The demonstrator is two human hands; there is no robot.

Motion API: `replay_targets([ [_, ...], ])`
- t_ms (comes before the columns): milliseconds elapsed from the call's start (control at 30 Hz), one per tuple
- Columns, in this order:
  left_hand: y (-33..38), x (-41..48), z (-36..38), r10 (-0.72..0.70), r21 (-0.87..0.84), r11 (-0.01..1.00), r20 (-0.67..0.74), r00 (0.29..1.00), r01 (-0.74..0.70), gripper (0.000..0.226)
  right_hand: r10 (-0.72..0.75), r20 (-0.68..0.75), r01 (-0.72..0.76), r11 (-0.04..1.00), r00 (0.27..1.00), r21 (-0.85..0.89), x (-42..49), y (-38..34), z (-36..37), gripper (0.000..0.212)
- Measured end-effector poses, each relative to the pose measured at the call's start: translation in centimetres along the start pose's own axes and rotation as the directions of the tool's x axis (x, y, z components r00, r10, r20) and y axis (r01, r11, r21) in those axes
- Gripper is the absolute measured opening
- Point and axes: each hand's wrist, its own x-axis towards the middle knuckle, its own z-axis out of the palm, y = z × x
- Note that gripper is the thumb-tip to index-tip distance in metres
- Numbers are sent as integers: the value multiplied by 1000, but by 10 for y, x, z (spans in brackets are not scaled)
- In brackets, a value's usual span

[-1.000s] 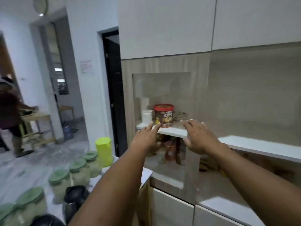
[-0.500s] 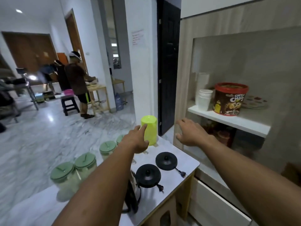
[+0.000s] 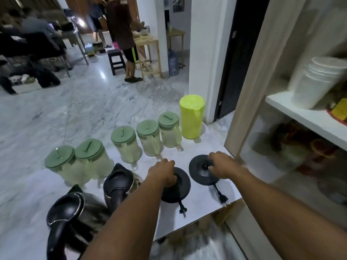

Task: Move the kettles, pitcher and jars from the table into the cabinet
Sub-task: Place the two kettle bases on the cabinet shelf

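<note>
Head view: a person reaches both arms over a white marble-look table point(image 3: 201, 201) beside an open cabinet point(image 3: 246, 87). The left hand point(image 3: 163, 173) curls its fingers over the rim of the left kettle base point(image 3: 183, 185), gripping it. The right hand point(image 3: 223, 166) bends its fingers down onto the centre of the right kettle base point(image 3: 196, 172); whether they pinch it cannot be told. Each base trails a short plugged cord. 2 black kettles point(image 3: 120, 182) stand at the table's near left, 1 of them point(image 3: 67, 209) blurred. Behind them, 5 green-lidded jars point(image 3: 124, 139) line up, ending at the yellow-green pitcher point(image 3: 191, 119) nearest the cabinet. Stacked white cups point(image 3: 315, 85) sit on a cabinet shelf point(image 3: 300, 114). Several people point(image 3: 122, 34) stand in the room beyond.
</note>
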Motion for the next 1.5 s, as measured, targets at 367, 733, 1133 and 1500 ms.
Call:
replay_targets([
  [367, 16, 59, 65, -204, 26, 979, 112, 973, 203, 40, -112, 116, 115, 993, 987, -17, 93, 38, 68, 55],
  [733, 10, 66, 86, -258, -29, 965, 102, 961, 262, 46, -155, 48, 157, 987, 987, -33, 117, 45, 87, 39],
  [1133, 24, 27, 121, -186, -160, 969, 36, 982, 190, 40, -129, -1, 129, 990, 992, 59, 47, 69, 113, 36],
  [1500, 64, -44, 170, -811, -709, 410, 3, 585, 573, 71, 519, -156, -348, 738, 840, 578, -12, 65, 152, 72],
])
